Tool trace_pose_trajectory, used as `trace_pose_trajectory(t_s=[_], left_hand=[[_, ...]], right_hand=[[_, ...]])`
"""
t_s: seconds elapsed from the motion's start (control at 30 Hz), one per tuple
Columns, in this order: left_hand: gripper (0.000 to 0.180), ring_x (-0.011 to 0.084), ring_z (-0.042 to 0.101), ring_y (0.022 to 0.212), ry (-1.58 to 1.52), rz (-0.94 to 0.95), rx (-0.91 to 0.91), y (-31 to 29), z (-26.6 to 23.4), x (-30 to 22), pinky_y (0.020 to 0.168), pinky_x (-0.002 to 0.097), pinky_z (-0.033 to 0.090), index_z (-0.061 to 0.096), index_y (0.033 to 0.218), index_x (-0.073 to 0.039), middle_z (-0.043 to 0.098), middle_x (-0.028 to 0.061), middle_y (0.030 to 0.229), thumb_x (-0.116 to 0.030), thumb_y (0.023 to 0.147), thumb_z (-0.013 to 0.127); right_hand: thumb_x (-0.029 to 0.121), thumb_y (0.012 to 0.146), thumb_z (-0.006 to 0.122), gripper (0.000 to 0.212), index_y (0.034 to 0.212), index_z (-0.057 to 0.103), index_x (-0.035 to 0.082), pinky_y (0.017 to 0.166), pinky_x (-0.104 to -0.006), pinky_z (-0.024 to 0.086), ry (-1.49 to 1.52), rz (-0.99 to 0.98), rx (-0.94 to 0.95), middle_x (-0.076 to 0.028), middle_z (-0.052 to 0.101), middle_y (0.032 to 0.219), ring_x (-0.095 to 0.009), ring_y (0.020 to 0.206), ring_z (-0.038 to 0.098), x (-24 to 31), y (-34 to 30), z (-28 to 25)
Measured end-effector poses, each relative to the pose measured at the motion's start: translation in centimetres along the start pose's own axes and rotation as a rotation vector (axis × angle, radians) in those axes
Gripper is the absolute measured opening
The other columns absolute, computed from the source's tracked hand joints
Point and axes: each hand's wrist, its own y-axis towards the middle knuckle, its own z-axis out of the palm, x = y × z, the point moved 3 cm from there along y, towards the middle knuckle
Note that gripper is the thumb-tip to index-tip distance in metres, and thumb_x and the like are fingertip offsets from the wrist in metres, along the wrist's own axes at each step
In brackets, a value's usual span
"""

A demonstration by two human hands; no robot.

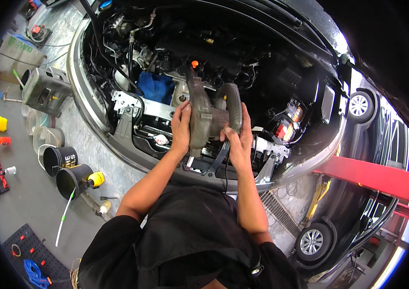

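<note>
Over the front of an open engine bay (243,45), I hold a dusty dark plastic air intake duct (201,115) between both hands. It has a long chambered body on the left and a curved tube on the right, joined by a short neck. My left hand (181,127) presses along the body's left side, fingers pointing up. My right hand (241,144) wraps the lower end of the curved tube, thumb in front. A blue cloth (155,87) lies in the bay to the left of the duct. Beyond its top shows an orange knob (195,64).
The car's front bumper (118,156) curves between me and the bay. Buckets, including a black one (73,180), stand on the floor at left, near a grey plastic stool (48,91). A red lift arm (368,173) and another dark car (329,241) are at right.
</note>
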Motion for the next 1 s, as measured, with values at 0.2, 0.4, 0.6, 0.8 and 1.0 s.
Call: trace_pose_trajectory(t_s=[0.2,0.4,0.6,0.8,1.0], left_hand=[[0.05,0.015,0.06,0.113,-0.002,0.017,-0.043,2.6,-2.5,-0.4,0.103,0.0287,0.046,0.059,0.145,0.001,0.066,0.0086,0.128,-0.037,0.112,0.057],[0.048,0.0133,0.06,0.111,-0.086,0.053,-0.053,3.6,-2.9,-3.1,0.1,0.0279,0.047,0.059,0.143,0.0,0.067,0.0074,0.125,-0.038,0.113,0.056],[0.046,0.0132,0.061,0.108,0.008,0.104,-0.126,4.5,-3.7,-4.0,0.098,0.0281,0.049,0.06,0.142,-0.001,0.068,0.0074,0.123,-0.036,0.113,0.057],[0.044,0.0133,0.062,0.109,-0.012,0.138,-0.129,6.0,-4.6,-5.1,0.098,0.0284,0.05,0.061,0.142,-0.001,0.069,0.0075,0.124,-0.034,0.113,0.056],[0.044,0.0122,0.063,0.106,-0.037,0.116,0.004,7.6,-4.2,-4.8,0.096,0.028,0.05,0.062,0.142,-0.002,0.07,0.006,0.121,-0.034,0.113,0.052]], right_hand=[[0.006,0.094,0.055,0.083,0.168,0.019,-0.002,0.076,-0.0294,0.051,-0.034,0.013,0.088,-0.006,0.058,0.095,-0.013,0.078,0.058,0.2,2.3,2.4],[0.007,0.098,0.057,0.083,0.17,0.017,0.0,0.075,-0.0264,0.049,0.046,-0.016,0.169,-0.005,0.06,0.099,-0.01,0.079,0.056,-0.6,4.5,4.5],[0.006,0.098,0.058,0.082,0.169,0.018,0.001,0.075,-0.0266,0.05,0.074,-0.001,0.192,-0.005,0.06,0.1,-0.01,0.08,0.056,-0.3,5.4,5.2],[0.006,0.096,0.058,0.083,0.169,0.019,0.0,0.076,-0.0287,0.05,0.131,-0.039,0.211,-0.005,0.06,0.099,-0.012,0.078,0.057,-1.1,7.1,6.8],[0.004,0.098,0.057,0.083,0.17,0.016,0.001,0.077,-0.0274,0.05,0.004,-0.045,0.13,-0.005,0.06,0.1,-0.011,0.081,0.056,1.0,6.0,7.5]])
